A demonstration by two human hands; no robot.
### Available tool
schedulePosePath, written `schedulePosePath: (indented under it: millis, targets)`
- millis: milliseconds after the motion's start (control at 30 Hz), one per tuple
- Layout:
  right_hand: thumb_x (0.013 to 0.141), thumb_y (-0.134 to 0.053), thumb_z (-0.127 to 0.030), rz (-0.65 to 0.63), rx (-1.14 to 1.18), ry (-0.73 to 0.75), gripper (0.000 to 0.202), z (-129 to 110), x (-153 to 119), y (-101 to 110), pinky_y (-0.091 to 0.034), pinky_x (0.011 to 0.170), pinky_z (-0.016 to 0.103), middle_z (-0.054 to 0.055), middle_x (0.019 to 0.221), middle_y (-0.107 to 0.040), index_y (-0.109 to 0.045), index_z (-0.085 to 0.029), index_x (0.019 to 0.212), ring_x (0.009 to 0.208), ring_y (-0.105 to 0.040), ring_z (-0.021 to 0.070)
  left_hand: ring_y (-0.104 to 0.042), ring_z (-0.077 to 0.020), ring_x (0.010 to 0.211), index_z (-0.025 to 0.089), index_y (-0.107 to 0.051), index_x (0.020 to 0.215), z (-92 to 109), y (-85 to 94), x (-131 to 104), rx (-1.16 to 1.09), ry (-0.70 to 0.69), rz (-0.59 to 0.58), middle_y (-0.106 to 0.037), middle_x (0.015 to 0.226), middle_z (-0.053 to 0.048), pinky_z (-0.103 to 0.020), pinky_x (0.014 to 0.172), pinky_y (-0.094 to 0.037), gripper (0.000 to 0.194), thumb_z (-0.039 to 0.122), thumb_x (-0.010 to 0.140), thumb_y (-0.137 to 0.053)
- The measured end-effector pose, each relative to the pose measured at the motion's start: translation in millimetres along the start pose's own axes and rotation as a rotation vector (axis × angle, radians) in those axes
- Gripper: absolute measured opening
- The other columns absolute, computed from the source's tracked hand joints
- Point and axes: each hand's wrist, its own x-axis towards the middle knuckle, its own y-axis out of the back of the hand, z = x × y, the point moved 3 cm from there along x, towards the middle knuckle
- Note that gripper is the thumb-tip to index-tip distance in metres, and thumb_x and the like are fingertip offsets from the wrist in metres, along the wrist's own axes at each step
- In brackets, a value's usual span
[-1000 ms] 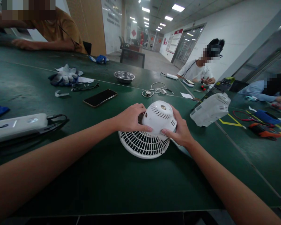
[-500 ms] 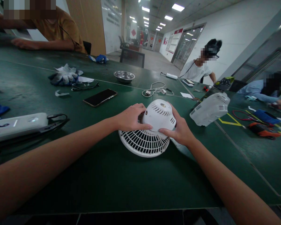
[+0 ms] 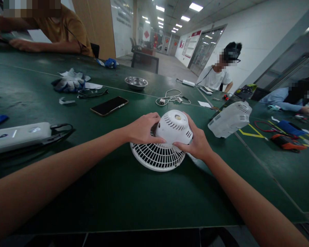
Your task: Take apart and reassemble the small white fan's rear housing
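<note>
A white rounded housing with vent slots (image 3: 173, 127) sits on top of a white round fan grille (image 3: 158, 157), which rests on the green table (image 3: 134, 202). My left hand (image 3: 146, 129) grips the housing from its left side, thumb along the lower front. On the right side my right hand (image 3: 197, 140) wraps round the same housing, its thumb at the front edge. Fingers behind the housing are partly hidden. Right of my hands stands a translucent white slotted casing (image 3: 230, 120).
Around lie a phone (image 3: 110, 106), a metal bowl (image 3: 136, 83), a white cable (image 3: 170, 99), gloves (image 3: 70, 81), a power strip (image 3: 20, 135) and an orange tool (image 3: 287, 142). Several people sit across and beside the table, one in a white shirt (image 3: 213, 79).
Both hands keep their hold on the housing, almost unmoved. The view has shifted very slightly. At the upper left, a person's arms have moved.
</note>
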Motion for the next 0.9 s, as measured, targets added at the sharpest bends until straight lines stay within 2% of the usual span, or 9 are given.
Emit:
schedulePosePath:
  millis: [167,267,300,367,433,500,600,667,900]
  targets:
    - [0.074,-0.086,-0.056,0.04,-0.055,-0.004,0.113,2.8,0.5,-1.6,-0.044,0.118,0.067,0.007,0.167,-0.042,-0.022,-0.037,0.166,0.143,-0.053,0.0431,-0.059,-0.0371,0.11,0.018,-0.072,0.124,-0.6,-1.4,0.5,0.022,0.002,0.025,-0.066,0.122,-0.016,-0.052,0.103,-0.042,0.065,0.06,0.075,-0.082]
    - [0.072,-0.086,-0.061,0.082,-0.082,-0.051,0.115,5.0,-0.7,-1.8,-0.053,0.107,0.066,0.011,0.162,-0.049,-0.021,-0.036,0.165,0.126,-0.065,0.0443,-0.062,-0.0385,0.111,0.015,-0.069,0.13,0.2,-2.1,0.5,0.045,0.064,0.105,-0.068,0.123,-0.017,-0.055,0.104,-0.043,0.061,0.05,0.082,-0.08]
    - [0.072,-0.085,-0.061,0.075,-0.06,-0.071,0.115,5.2,-1.9,-3.0,-0.057,0.1,0.064,0.012,0.154,-0.057,-0.022,-0.036,0.165,0.115,-0.071,0.0425,-0.063,-0.0387,0.112,0.015,-0.067,0.134,0.1,-2.2,0.1,0.043,0.083,0.142,-0.068,0.124,-0.018,-0.056,0.105,-0.043,0.058,0.045,0.085,-0.076]
    - [0.076,-0.082,-0.061,0.023,0.058,-0.106,0.112,4.4,-5.5,-7.4,-0.064,0.08,0.057,0.011,0.121,-0.075,-0.021,-0.034,0.165,0.087,-0.076,0.0347,-0.063,-0.0386,0.119,0.016,-0.06,0.144,-1.3,-3.0,-1.0,-0.006,0.087,0.178,-0.068,0.131,-0.017,-0.057,0.109,-0.042,0.057,0.036,0.091,-0.069]
    - [0.083,-0.078,-0.056,-0.031,0.205,-0.124,0.105,2.6,-9.1,-12.3,-0.063,0.062,0.048,0.004,0.087,-0.076,-0.018,-0.033,0.166,0.064,-0.072,0.0268,-0.06,-0.0379,0.129,0.018,-0.048,0.155,-3.6,-5.5,-2.0,-0.087,0.024,0.13,-0.065,0.141,-0.017,-0.057,0.113,-0.042,0.067,0.031,0.091,-0.066]
    - [0.087,-0.076,-0.049,-0.04,0.286,-0.125,0.101,1.5,-10.7,-14.6,-0.06,0.052,0.042,0.0,0.073,-0.071,-0.015,-0.032,0.166,0.054,-0.066,0.0229,-0.054,-0.0388,0.139,0.021,-0.03,0.164,-6.1,-8.0,-3.1,-0.137,-0.065,0.055,-0.056,0.154,-0.017,-0.058,0.116,-0.04,0.086,0.032,0.089,-0.07]
    - [0.084,-0.079,-0.039,-0.038,0.327,-0.122,0.107,2.7,-9.0,-13.7,-0.055,0.045,0.035,-0.002,0.073,-0.071,-0.01,-0.031,0.165,0.05,-0.063,0.0206,-0.05,-0.0436,0.143,0.026,-0.007,0.169,-9.3,-9.3,-3.6,-0.102,-0.124,0.027,-0.044,0.163,-0.02,-0.064,0.116,-0.039,0.113,0.041,0.083,-0.078]
    - [0.082,-0.08,-0.035,-0.061,0.364,-0.129,0.111,4.4,-7.4,-12.5,-0.052,0.042,0.032,-0.003,0.073,-0.069,-0.008,-0.032,0.165,0.051,-0.063,0.02,-0.054,-0.0456,0.139,0.028,-0.001,0.169,-8.9,-9.4,-3.0,-0.051,-0.126,0.043,-0.044,0.163,-0.021,-0.065,0.113,-0.042,0.122,0.046,0.079,-0.081]
    - [0.076,-0.082,-0.025,-0.118,0.517,-0.152,0.105,3.1,-9.9,-12.8,-0.054,0.043,0.03,-0.007,0.07,-0.062,-0.018,-0.035,0.158,0.051,-0.062,0.0178,-0.064,-0.0405,0.12,0.027,-0.01,0.167,3.5,-9.7,-3.3,0.123,-0.216,0.119,-0.048,0.157,-0.022,-0.054,0.098,-0.052,0.121,0.045,0.072,-0.083]
